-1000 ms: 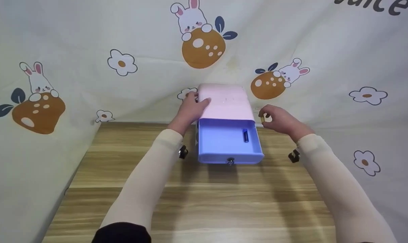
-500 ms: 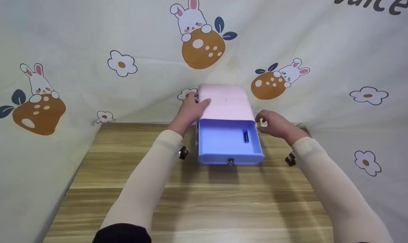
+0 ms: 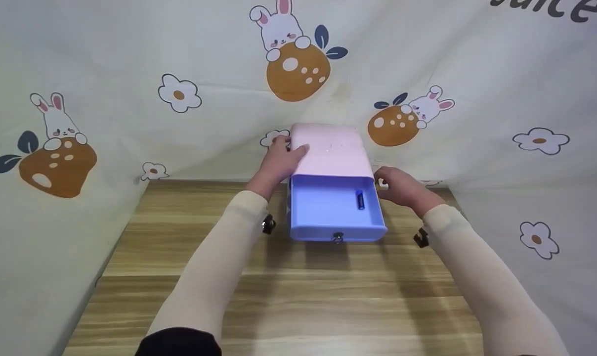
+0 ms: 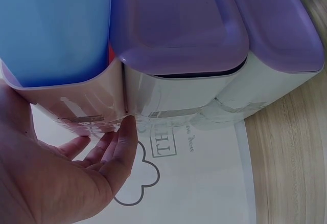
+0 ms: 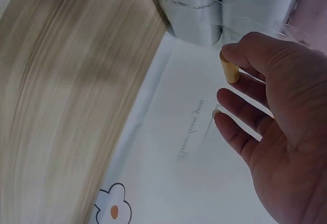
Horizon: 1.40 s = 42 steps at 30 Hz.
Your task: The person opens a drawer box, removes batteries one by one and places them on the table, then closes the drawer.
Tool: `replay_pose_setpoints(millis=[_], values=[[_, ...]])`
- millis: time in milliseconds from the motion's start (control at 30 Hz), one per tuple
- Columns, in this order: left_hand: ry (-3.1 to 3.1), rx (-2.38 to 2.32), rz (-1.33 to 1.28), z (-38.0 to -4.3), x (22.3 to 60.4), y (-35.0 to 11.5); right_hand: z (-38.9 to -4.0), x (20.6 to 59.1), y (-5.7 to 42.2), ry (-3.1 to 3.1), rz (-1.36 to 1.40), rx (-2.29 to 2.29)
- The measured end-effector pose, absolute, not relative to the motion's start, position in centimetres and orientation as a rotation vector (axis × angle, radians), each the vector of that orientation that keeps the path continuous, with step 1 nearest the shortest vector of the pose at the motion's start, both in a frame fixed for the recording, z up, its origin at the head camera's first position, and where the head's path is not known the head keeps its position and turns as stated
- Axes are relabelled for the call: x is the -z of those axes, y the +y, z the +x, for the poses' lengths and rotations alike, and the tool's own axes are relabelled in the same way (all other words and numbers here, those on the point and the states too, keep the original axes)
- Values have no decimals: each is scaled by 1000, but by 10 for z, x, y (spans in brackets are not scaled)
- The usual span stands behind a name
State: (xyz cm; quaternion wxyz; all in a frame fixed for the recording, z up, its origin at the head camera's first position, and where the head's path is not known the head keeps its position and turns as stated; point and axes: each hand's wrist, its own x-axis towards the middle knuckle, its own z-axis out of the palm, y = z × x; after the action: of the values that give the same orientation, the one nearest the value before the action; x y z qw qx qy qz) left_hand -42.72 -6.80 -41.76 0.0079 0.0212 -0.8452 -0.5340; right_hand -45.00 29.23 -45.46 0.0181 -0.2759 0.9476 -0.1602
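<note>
My left hand point(image 3: 281, 160) grips the left side of a small drawer unit's pink top casing point(image 3: 330, 148), thumb on top and fingers along the side. From that casing the blue drawer point(image 3: 323, 202) is pulled out toward me. A small dark blue cylinder point(image 3: 360, 200) lies inside, near the drawer's right wall. Just right of the unit, my right hand point(image 3: 402, 187) pinches a short yellow cylinder point(image 5: 230, 69) between thumb and index finger, its other fingers loosely bent. In the head view this cylinder is mostly hidden by the hand.
Purple drawers point(image 4: 179, 24) in white casings sit under the pink one, pushed in. A key or ring hangs at the blue drawer's front lock point(image 3: 338, 237). Behind hangs a printed cloth point(image 3: 219, 133); the wooden tabletop point(image 3: 298, 296) extends toward me.
My right hand has moved left and slightly down with the yellow cylinder, up to the unit's right side. The left hand, the drawer and the dark blue cylinder have stayed put.
</note>
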Motion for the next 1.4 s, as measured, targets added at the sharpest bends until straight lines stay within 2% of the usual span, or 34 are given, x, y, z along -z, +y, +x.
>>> replay_pose_setpoints(millis=[267,1000,1400], values=[[-2645,1683,82,-427,418,-68,-454,472,294,2931,-788,509],[-2641,1669,63,-427,416,-68,-465,489,296,2860,-504,495],[-2645,1669,75,-426,416,-68,-471,510,297,2856,-517,520]])
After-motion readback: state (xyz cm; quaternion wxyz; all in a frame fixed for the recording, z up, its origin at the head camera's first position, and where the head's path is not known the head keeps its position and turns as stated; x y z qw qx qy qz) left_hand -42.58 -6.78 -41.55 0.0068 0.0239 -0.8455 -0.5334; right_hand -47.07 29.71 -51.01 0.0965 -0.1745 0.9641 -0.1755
